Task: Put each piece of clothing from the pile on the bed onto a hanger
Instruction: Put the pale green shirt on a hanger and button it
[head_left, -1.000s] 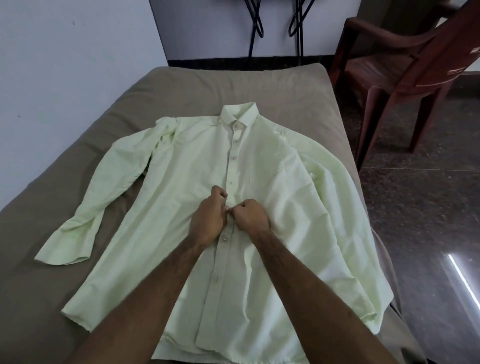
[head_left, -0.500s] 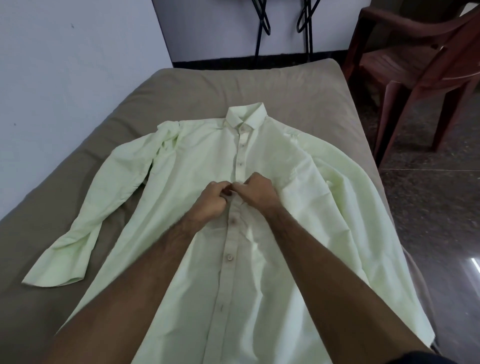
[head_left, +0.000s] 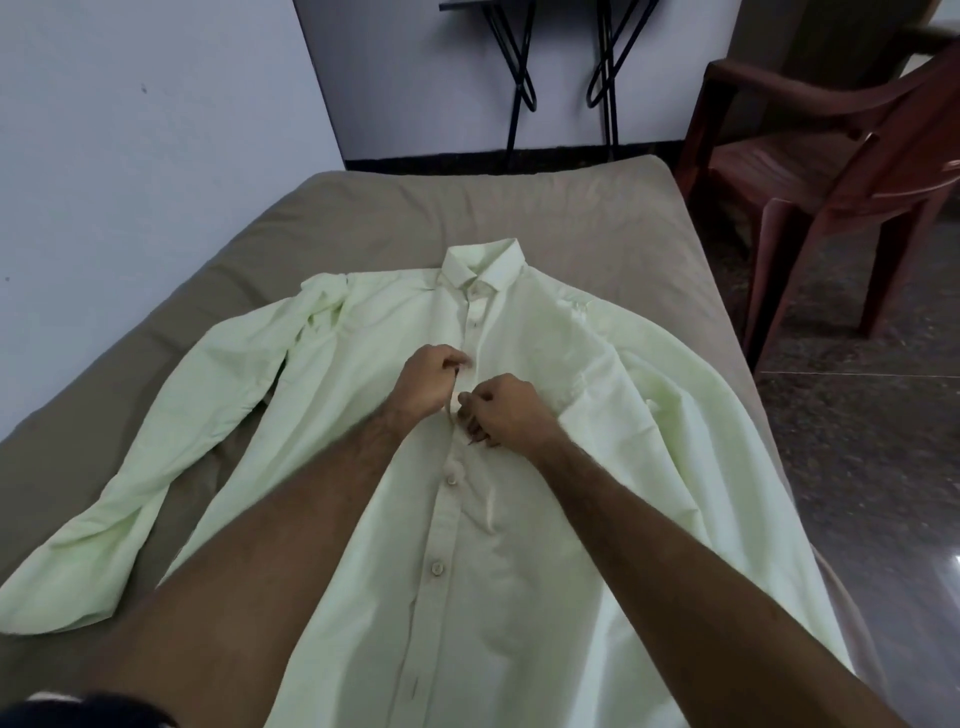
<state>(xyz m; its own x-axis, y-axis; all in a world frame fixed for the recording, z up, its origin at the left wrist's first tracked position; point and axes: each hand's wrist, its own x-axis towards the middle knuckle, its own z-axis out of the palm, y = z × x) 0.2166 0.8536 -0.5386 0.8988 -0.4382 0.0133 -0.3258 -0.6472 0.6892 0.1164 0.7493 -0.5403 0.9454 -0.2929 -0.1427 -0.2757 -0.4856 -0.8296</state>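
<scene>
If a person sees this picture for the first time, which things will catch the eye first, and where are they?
First comes the pale green shirt, spread face up on the brown bed with its collar toward the far end. At the middle of its button strip, the left hand and the right hand meet and pinch the cloth. A dark red chair stands on the floor at the right of the bed.

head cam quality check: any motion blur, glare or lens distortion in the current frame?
Head view: left hand and right hand slightly motion-blurred at the shirt placket; wide-angle bending shows on the bed edges and chair; small bright glare on the floor at the right edge; lighting soft, dim.
</scene>
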